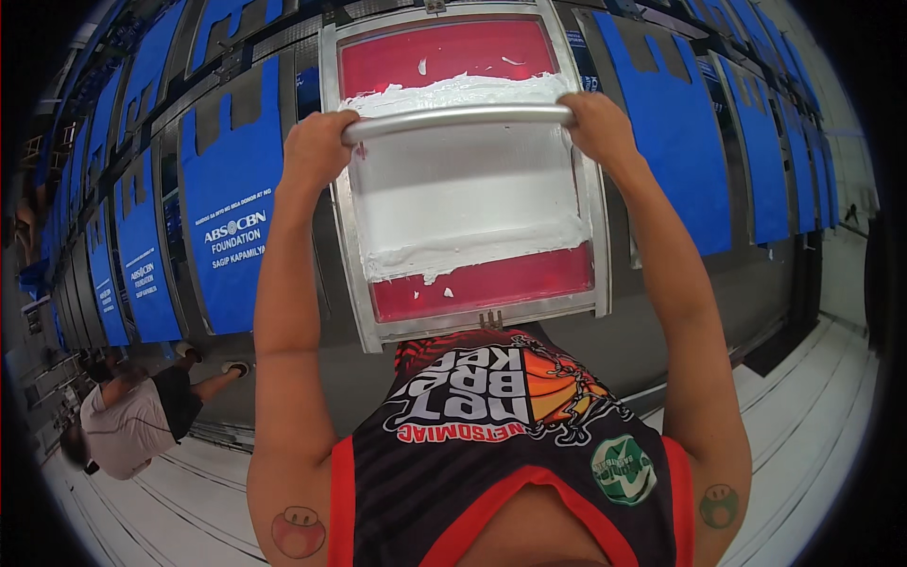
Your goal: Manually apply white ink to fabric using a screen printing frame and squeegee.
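A silver squeegee (461, 117) spans a screen-printing frame (356, 274) from side to side. My left hand (317, 148) is closed around its left end, and my right hand (599, 129) grips the right end. Thick white ink (472, 241) lies in a ridge along the near part of the screen, with another ridge just beyond the squeegee. Between them the mesh is coated white. Red strips of the screen (444, 295) show at the near and far ends, with small white flecks on them. The squeegee's lower edge is hidden beneath its handle.
Blue bag-shaped cloth pieces (231, 180) lie in rows on the long dark table, left of the frame; more blue pieces (675, 142) lie to its right. Another person (132, 425) is at the lower left beside the table. Pale striped flooring (803, 397) runs along the near side.
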